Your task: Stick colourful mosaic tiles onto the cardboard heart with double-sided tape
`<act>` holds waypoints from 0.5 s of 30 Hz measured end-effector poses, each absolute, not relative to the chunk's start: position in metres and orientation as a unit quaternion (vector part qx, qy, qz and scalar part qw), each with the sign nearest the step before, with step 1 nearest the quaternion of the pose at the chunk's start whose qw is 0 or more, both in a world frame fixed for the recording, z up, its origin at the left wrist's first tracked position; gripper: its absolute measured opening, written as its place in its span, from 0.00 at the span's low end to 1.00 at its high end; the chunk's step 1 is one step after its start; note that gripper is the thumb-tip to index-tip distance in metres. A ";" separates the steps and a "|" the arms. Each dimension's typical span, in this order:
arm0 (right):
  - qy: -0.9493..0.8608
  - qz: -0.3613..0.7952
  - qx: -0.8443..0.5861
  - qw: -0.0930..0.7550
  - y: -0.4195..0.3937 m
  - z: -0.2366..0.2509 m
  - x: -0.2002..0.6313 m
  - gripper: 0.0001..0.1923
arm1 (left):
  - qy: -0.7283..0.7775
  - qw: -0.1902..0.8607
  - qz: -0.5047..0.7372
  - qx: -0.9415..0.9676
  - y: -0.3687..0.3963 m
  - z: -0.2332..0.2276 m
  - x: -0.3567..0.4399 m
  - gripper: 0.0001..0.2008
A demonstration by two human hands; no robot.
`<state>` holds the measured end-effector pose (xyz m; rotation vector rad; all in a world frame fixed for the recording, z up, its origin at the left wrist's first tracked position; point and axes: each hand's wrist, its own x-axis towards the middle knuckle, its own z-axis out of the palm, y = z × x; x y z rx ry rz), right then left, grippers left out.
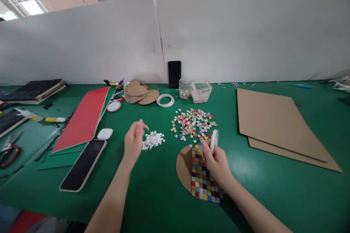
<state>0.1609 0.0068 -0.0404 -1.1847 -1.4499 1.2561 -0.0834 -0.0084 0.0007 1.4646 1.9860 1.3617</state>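
My right hand (pixel 216 162) grips a small roll of white tape (pixel 214 140) upright and rests on a cardboard shape (pixel 183 167) partly covered with a grid of coloured mosaic tiles (pixel 203 178). My left hand (pixel 133 142) hovers over a little heap of white paper scraps (pixel 153 140), its fingertips pinched together on what seems a tiny white scrap. Behind the cardboard shape lies a loose pile of coloured tiles (pixel 193 122).
A phone (pixel 83 165) and a white case (pixel 105 133) lie to the left, beside a red board (pixel 83 118). Large cardboard sheets (pixel 276 123) lie to the right. Another tape roll (pixel 165 100), two clear containers (pixel 201 91), cardboard cutouts (pixel 139 93) and a dark phone (pixel 174 74) sit by the white partition.
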 end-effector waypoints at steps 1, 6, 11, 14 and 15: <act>-0.584 0.518 -0.462 0.422 0.005 -0.038 0.160 0.20 | 0.686 0.171 0.453 0.544 -0.011 0.003 -0.072 0.17; -0.582 0.568 -0.417 0.405 0.001 -0.029 0.156 0.19 | 0.584 0.245 0.249 0.733 -0.022 0.013 0.000 0.13; -0.543 0.614 -0.396 0.414 0.005 -0.023 0.160 0.22 | 0.532 0.208 0.247 0.783 -0.016 0.015 0.032 0.13; -0.509 0.660 -0.383 0.399 0.007 -0.021 0.162 0.24 | 0.512 0.180 0.239 0.806 -0.010 0.013 0.031 0.15; -0.499 0.667 -0.385 0.397 0.008 -0.021 0.162 0.25 | 0.505 0.167 0.234 0.814 -0.009 0.011 0.030 0.15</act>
